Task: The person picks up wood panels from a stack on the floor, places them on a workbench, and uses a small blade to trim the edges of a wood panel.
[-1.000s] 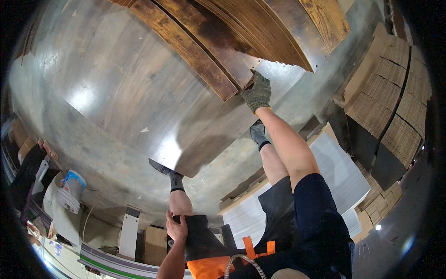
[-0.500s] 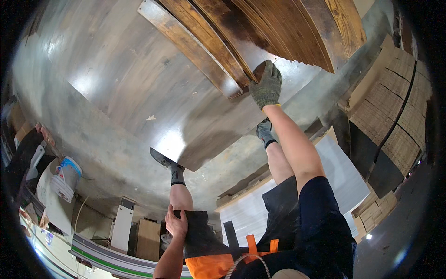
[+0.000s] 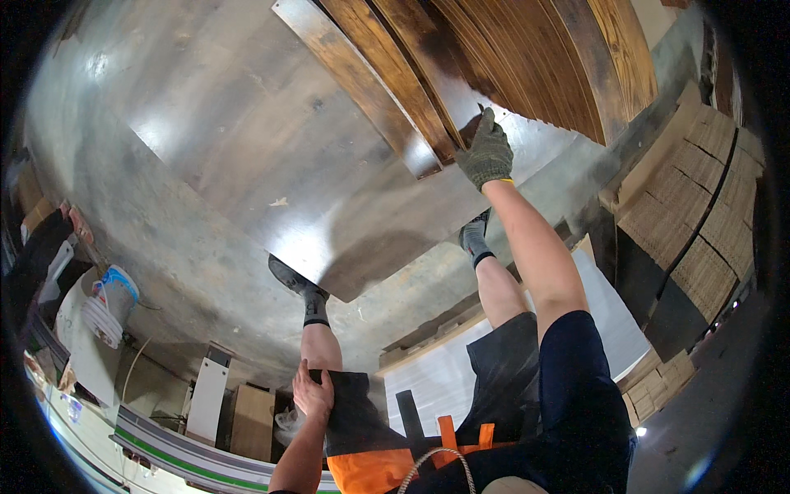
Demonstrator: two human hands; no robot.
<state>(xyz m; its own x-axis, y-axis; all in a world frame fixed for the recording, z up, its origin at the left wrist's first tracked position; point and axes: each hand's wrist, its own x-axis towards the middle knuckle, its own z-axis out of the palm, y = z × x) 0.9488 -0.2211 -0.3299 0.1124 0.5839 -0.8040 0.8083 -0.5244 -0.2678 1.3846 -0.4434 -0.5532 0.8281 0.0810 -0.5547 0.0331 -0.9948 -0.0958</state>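
The gloved fingers (image 3: 489,123) of the right hand (image 3: 485,155) lay at the near end of a dark brown plank (image 3: 436,66). The glove covered part of this end, and the underside was hidden, so I could not tell if they gripped it. The bare left hand (image 3: 313,398) held nothing; its fingers were extended over the left knee (image 3: 317,370). To the left of the dark plank lay two lighter planks (image 3: 354,74), and to the right a pile of brown boards (image 3: 527,66); the upper edge cut off their far ends. Under them was a greyish sheet (image 3: 247,165). Farther left, the contents of a bucket (image 3: 123,284) were hard to make out.
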